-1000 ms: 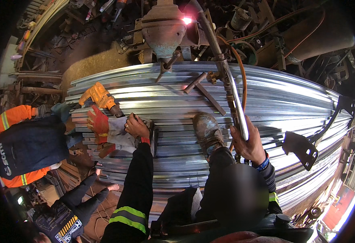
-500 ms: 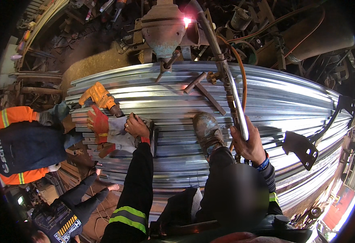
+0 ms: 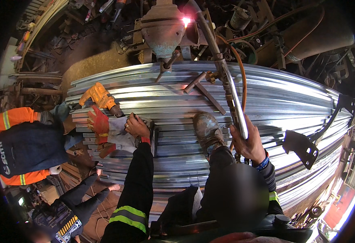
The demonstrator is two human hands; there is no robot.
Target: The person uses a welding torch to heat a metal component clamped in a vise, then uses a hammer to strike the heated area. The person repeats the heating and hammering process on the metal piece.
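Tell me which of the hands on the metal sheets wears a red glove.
The co-worker's hand at the sheets' left end, beside the yellow drill. The person's own left hand next to it and right hand gripping the torch pipe are bare.

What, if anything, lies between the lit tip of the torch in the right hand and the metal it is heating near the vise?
Nothing visible. The right hand grips the long cutting torch, whose tube runs clear over the stacked metal profiles to the glowing spot beside the vise. The steel bar lies off to its left.
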